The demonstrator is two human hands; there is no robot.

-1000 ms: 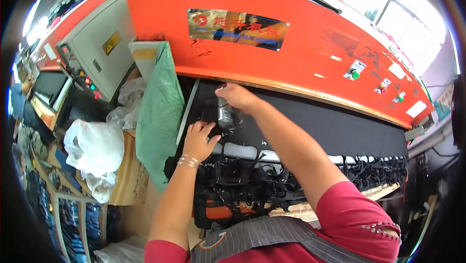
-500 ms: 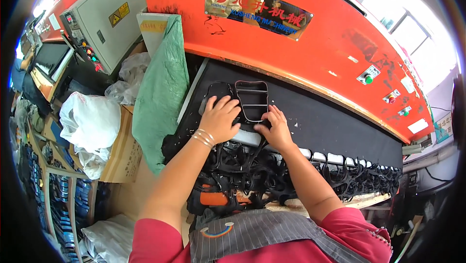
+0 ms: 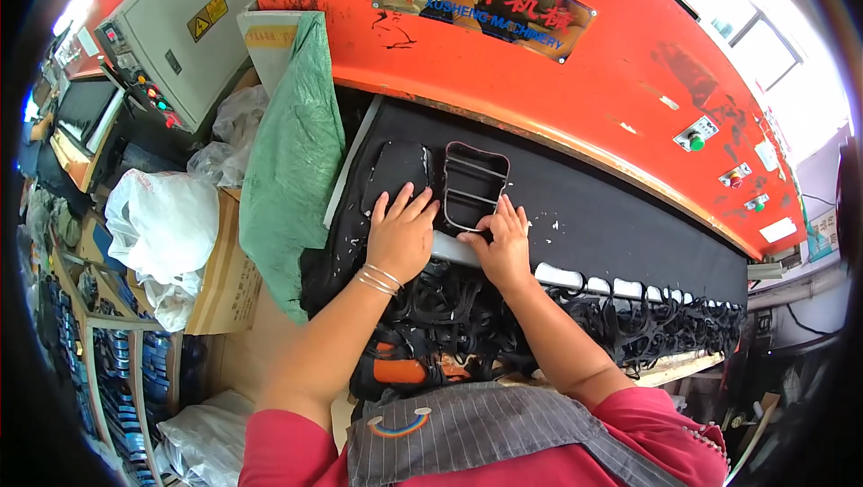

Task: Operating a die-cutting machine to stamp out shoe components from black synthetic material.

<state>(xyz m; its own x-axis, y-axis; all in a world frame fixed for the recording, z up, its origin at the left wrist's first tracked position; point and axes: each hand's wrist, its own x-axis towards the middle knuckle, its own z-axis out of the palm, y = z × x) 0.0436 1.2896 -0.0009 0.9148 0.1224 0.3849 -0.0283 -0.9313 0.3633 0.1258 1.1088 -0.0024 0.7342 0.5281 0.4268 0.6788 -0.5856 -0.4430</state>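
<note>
A cutting die (image 3: 448, 183), a thin metal frame with rounded corners and two crossbars, stands on black sheet material (image 3: 611, 226). My right hand (image 3: 505, 249) holds its near right corner, with the thumb low and the fingers along the side. Left of the die lies a black, rounded panel (image 3: 395, 168), apart from the frame and much the same shape. Flat beside it, fingers stretched out, my left hand (image 3: 402, 240) touches the panel's near right edge. The palm hides what lies beneath it.
An orange machine (image 3: 503, 82) with buttons on its right side rises behind the work surface. Tangled black scraps (image 3: 440, 307) hang along the near edge. At left are green sheeting (image 3: 292, 154), a cardboard box (image 3: 225, 280), white bags (image 3: 166, 226) and a grey control cabinet (image 3: 180, 28).
The gap between the die and the black panel has widened, with the die further right. My left hand has drawn back a little, showing more of the panel. The view has shifted slightly.
</note>
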